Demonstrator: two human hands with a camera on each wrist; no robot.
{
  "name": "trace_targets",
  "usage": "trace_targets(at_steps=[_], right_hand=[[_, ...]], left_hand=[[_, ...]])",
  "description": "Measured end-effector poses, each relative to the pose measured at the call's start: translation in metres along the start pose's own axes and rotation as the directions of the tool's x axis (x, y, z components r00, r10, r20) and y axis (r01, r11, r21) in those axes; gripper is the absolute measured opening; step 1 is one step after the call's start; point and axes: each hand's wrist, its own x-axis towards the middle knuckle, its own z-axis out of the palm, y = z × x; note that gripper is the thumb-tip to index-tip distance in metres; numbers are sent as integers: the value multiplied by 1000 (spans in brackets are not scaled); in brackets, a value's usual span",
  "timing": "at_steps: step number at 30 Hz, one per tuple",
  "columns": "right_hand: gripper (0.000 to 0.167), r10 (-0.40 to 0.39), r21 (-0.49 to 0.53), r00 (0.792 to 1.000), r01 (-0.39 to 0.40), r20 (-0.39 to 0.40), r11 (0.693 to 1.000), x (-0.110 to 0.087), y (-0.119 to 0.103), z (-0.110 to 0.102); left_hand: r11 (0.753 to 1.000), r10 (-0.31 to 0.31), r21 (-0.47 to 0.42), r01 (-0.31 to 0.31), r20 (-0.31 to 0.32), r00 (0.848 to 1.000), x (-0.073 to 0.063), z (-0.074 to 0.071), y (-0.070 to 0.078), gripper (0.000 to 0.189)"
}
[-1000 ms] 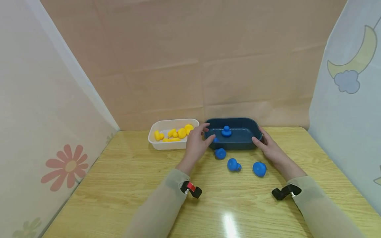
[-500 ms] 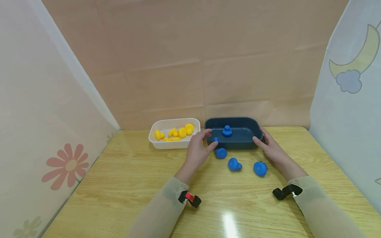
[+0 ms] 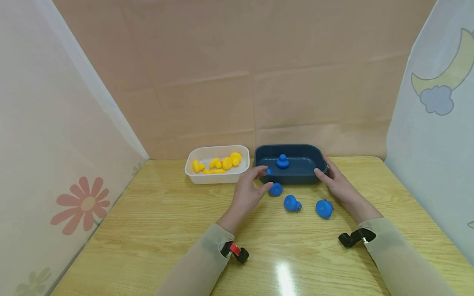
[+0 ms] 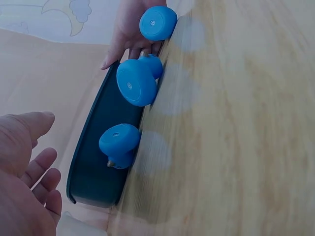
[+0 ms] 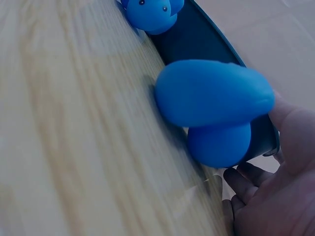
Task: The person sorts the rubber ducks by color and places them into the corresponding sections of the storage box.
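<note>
My right hand (image 3: 338,185) holds the right end of a dark blue tray (image 3: 296,179), its thumb at the front rim and fingers along the end wall. My left hand (image 3: 247,193) is at the tray's front left corner, thumb and fingers apart and nothing between them. Its thumb points at a blue rubber duck (image 3: 275,189) tipped over on the table. Two more blue ducks lie nearby, a middle duck (image 3: 290,203) and a right duck (image 3: 324,209). Inside the tray, one blue duck (image 3: 282,161) sits upright; another (image 3: 269,171) shows partly behind the front wall.
Left of the dark tray stands a white tray (image 3: 207,179) with several yellow ducks (image 3: 227,163) in it. A tan backdrop (image 3: 207,82) rises behind the wooden table (image 3: 155,230), and printed side panels flank it. Each sleeve carries a black wrist mount (image 3: 357,237).
My left hand has come down from the dark tray's left rim toward the nearest blue duck on the table. The right hand stays at the tray's right end; the ducks have not moved.
</note>
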Motion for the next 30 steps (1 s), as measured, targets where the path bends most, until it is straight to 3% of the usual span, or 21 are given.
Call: trace_targets(at_steps=[7,19,30], right_hand=[[97,22,-4,1000,-22,0,1000,0,-1,-1],[97,44,2,999,-44,0,999,1,-3,-1],[98,32,9,999,-32,-7,999,0,-3,-1]], left_hand=[[999,36,0,-36,28,999,-1,5,-3,51],[1000,-23,-6,24,140,990,-4,13,-7,51],[999,-35,31,30,184,982,-5,17,-14,51]])
